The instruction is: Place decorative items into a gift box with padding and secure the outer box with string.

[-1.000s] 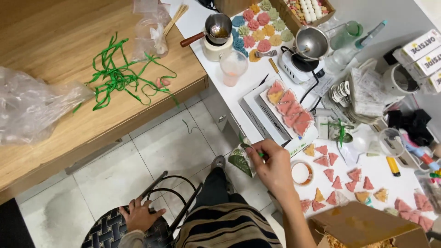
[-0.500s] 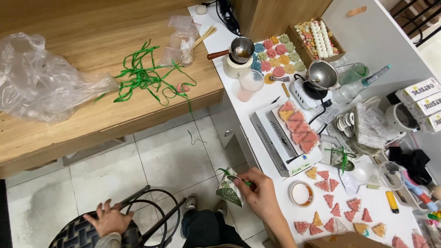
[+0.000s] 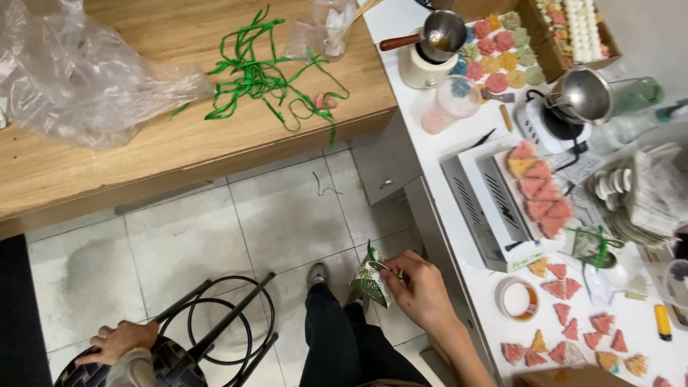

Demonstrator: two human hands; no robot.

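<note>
My right hand (image 3: 423, 290) pinches a small leaf-printed packet (image 3: 373, 281) tied with green ribbon, holding it over my lap beside the white table's edge (image 3: 444, 236). My left hand (image 3: 123, 339) rests on the seat of a round black stool (image 3: 168, 358) at the lower left. A tangle of green ribbon (image 3: 261, 72) lies on the wooden table (image 3: 143, 158) ahead. Pink and orange triangular pieces (image 3: 573, 330) are scattered on the white table to my right.
A crumpled clear plastic bag (image 3: 79, 68) lies on the wooden table. The white table carries a tray of pink triangles (image 3: 541, 193), a roll of tape (image 3: 517, 299), metal pots (image 3: 584, 93), a cup (image 3: 451, 104) and coloured round pieces (image 3: 502, 50). Tiled floor (image 3: 272, 215) lies between.
The view has swung left and down. My right hand has brought the packet away from the white table toward my lap. My left hand stays on the stool.
</note>
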